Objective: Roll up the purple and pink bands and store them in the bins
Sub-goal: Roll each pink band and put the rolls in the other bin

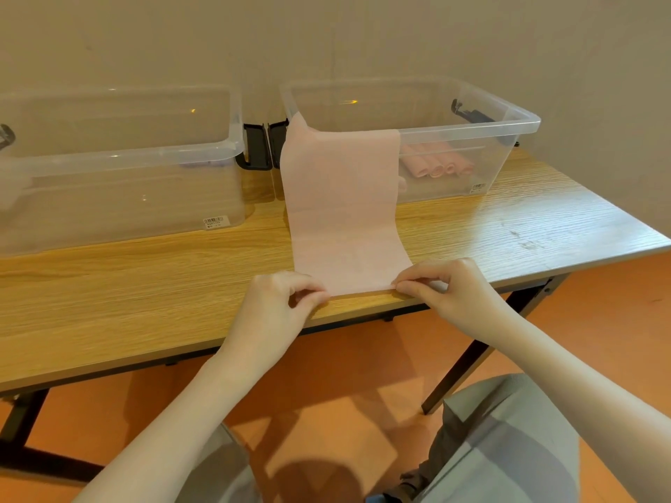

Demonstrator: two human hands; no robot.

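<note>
The pink band (345, 212) drapes from the right bin (523, 121) across the worktop (145, 277); left hand (279, 303) and right hand (450, 288) fingers pinch its near corners (uneven rolling could skew it; the far end may snag the rim).

A wooden table (145, 285) with black legs carries two clear plastic bins, the left bin (120, 183) beside the right bin (454, 147), while a pink band (345, 226) lies flat toward its near edge.
</note>
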